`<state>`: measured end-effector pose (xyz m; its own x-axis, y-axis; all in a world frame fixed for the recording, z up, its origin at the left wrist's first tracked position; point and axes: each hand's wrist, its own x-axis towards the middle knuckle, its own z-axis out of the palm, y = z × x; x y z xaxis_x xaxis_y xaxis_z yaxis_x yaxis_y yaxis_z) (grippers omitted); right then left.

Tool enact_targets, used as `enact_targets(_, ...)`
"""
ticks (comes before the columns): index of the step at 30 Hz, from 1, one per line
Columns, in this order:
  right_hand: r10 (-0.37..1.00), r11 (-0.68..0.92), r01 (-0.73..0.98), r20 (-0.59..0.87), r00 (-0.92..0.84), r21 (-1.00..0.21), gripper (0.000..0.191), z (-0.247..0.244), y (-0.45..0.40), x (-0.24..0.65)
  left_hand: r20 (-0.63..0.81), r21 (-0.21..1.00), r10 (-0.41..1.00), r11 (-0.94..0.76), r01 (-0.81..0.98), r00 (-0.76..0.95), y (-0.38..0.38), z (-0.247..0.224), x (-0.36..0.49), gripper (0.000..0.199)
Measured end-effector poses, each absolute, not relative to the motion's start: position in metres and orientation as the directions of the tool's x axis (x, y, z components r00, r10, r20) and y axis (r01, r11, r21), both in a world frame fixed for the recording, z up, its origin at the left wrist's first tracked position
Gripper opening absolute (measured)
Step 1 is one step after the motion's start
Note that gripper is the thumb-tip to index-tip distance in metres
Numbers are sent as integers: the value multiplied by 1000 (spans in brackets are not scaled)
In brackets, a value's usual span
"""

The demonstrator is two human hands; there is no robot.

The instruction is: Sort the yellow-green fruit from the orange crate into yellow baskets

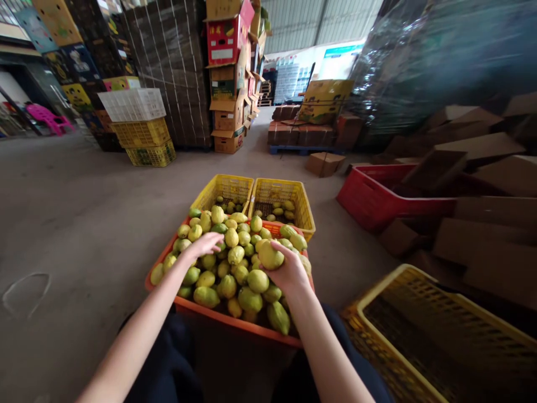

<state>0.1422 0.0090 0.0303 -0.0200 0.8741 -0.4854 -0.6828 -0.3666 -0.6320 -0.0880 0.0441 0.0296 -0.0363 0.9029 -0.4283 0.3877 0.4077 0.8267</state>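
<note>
An orange crate [235, 320] heaped with yellow-green lemons [235, 256] stands in front of my knees. My right hand [291, 268] is closed around a large yellow lemon [271, 255] over the right side of the heap. Over the left part of the pile, my left hand [208, 244] reaches out with its fingers extended, close above the fruit and holding nothing that I can see. Just beyond the orange crate, a yellow crate [226, 180] on the left and another yellow crate [305, 204] on the right each hold some lemons low down.
At my right sits a large yellow basket [390, 330], with a red bin [363, 196] and loose cardboard [486, 240] beyond it. Stacked crates [145, 134], a tower of cartons [226, 84] and a loaded blue pallet [306, 150] stand farther back on the concrete floor.
</note>
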Motion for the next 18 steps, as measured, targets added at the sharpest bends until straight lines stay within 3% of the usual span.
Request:
enact_targets(6, 836, -479, -583, -543, -75, -656, 31, 10, -6, 126, -370, 602, 925, 167, 781, 88, -2, 8, -95, 36)
enact_targets(12, 739, -652, -402, -659, -144, -643, 29, -23, -27, 115, -291, 480, 952, 63, 875, 92, -9, 24, -109, 44)
enact_targets(15, 822, -549, -326, -568, -45, -769, 30, -18, 1, 122, -282, 383, 959, 97, 918, 17, -11, 30, -117, 48)
enact_targets(18, 931, -304, -302, -349, 108, -904, 23, 12, 65, 136, -288, 338, 957, 121, 933, -20, -10, 32, -123, 50)
